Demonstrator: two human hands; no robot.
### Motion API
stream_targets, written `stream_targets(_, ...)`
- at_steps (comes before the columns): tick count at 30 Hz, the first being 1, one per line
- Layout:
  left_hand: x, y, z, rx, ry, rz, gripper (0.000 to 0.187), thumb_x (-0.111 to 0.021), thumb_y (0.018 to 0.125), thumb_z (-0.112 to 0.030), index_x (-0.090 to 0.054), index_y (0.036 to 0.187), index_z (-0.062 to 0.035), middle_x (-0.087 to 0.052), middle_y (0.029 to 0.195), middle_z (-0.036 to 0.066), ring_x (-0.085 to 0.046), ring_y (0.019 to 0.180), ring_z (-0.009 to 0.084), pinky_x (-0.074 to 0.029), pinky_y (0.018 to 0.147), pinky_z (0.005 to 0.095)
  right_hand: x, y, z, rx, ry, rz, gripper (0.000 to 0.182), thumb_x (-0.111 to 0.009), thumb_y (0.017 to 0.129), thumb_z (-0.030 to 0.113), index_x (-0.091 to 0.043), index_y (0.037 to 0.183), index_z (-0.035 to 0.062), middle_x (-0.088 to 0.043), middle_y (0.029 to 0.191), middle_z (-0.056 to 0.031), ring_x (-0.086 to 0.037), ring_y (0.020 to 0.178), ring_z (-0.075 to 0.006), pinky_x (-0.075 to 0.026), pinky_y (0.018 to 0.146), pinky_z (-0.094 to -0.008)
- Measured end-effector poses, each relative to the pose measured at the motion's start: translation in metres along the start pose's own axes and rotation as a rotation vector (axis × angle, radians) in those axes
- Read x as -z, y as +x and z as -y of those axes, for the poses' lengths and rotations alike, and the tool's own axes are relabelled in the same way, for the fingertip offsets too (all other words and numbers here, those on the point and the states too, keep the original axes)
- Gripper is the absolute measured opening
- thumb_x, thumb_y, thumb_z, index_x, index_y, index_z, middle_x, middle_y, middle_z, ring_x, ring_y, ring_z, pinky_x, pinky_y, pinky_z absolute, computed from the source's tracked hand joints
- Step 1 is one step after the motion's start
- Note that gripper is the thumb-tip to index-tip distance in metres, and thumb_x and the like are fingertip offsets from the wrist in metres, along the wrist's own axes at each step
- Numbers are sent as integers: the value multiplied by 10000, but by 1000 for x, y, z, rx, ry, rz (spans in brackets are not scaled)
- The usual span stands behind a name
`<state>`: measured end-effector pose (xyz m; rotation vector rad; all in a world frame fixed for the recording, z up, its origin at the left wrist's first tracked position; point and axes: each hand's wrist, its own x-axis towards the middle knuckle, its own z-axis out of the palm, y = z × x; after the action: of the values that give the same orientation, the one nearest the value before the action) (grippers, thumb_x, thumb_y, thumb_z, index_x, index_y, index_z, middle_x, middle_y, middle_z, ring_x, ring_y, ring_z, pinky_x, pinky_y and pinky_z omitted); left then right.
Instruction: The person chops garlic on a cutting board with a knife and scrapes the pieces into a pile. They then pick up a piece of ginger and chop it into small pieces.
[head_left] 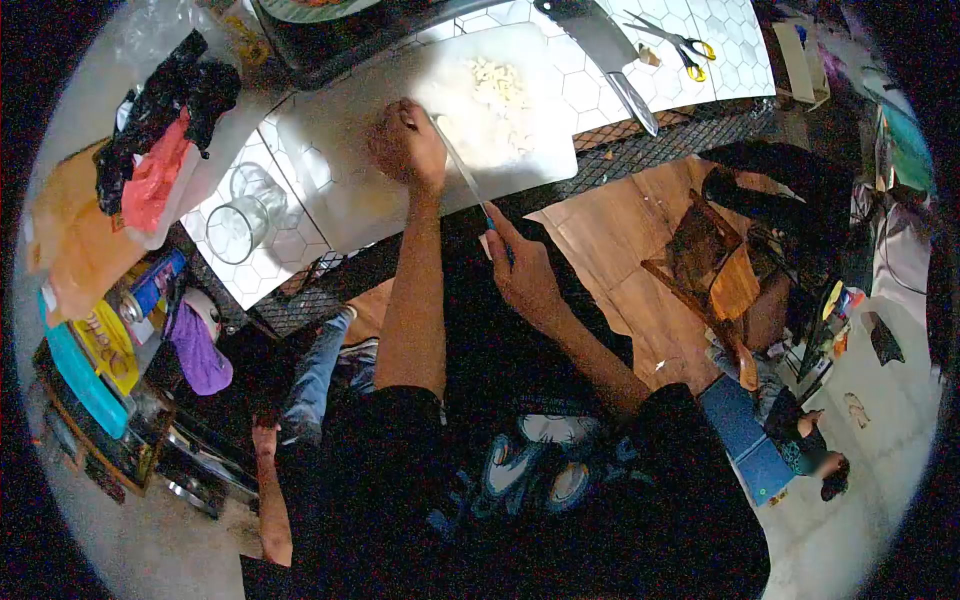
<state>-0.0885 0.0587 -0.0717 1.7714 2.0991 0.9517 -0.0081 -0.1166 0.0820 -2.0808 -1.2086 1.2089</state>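
My right hand (522,268) is wrapped round the handle of a knife, whose narrow blade (458,163) points up and left over the white cutting board (375,215). On the board, my left hand (412,148) is closed beside the blade tip, its fingers curled against a brownish round item (385,145) that I cannot make out clearly. Pale chopped pieces (497,85) lie scattered on the board, to the right of my left hand.
A cleaver (590,45) and yellow-handled scissors (680,45) lie at the upper right. A clear glass (238,228) stands left of the board, near black and red plastic bags (158,175). Another person's arm (270,500) shows at lower left; a person (800,440) is at far right.
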Motion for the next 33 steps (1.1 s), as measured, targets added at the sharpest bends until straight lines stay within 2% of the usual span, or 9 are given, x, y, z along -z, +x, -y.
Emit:
stream_targets(8,-20,-8,13,84,92,87,198,-546,898,-255,-631,939,-81,-666,934,120,-610,905,324,-413,860,488,6,7,7,9,93,-14,405,-487,1001,216,-482,1379,71,-554,628,-208,-541,515,-264,-430,532,-389)
stream_targets(11,-21,-9,18,67,49,-23,197,-540,899,-248,-625,984,-91,-664,968,112,-610,924,316,-403,883,487,7,11,7,-12,72,32,393,-490,998,213,-501,1362,66,-564,639,-213,-557,528,-298,-431,533,-388)
stream_targets(17,5,-2,-9,15,14,-52,199,-536,905,-246,-622,1006,-97,-666,966,112,-608,921,327,-420,853,495,6,30,16,-40,-40,37,382,-495,998,212,-518,1347,57,-563,630,-216,-533,506,-247,-431,527,-390)
stream_targets(20,3,4,-5,39,-6,-13,202,-541,906,-246,-625,1011,-95,-671,964,105,-609,909,331,-428,840,491,8,27,13,-101,42,96,380,-497,997,210,-520,1340,48,-619,735,-260,-612,599,-328,-474,589,-404)
stream_targets(22,-1,-1,-5,36,110,-54,209,-541,909,-255,-629,1014,-97,-671,943,109,-610,890,334,-430,838,483,2,27,4,32,120,-6,380,-502,993,202,-520,1335,37,-642,875,-305,-670,761,-375,-503,680,-412)
stream_targets(25,-1,-2,-2,46,69,-5,215,-542,910,-264,-628,1009,-93,-665,915,115,-610,879,339,-429,837,477,-4,44,6,-14,134,18,384,-505,993,201,-516,1335,27,-638,1002,-319,-689,898,-337,-512,779,-397)
stream_targets(29,5,4,-15,14,45,-127,213,-548,903,-266,-633,1004,-98,-665,910,118,-612,881,333,-425,845,474,-3,29,2,-4,-1,15,383,-503,994,194,-513,1333,18,-648,1025,-302,-691,903,-289,-515,779,-393)
stream_targets(32,21,0,-25,141,113,89,210,-550,899,-261,-636,1004,-101,-668,919,111,-615,887,324,-423,850,471,-7,38,-7,-158,83,144,385,-510,991,184,-507,1337,15,-664,1002,-277,-688,856,-291,-515,753,-378)
stream_targets(33,19,1,-23,122,121,68,207,-550,899,-259,-636,1004,-103,-668,917,111,-615,883,325,-423,846,473,-13,46,-12,18,117,14,386,-520,987,181,-511,1335,16,-669,953,-263,-672,800,-272,-509,718,-372)
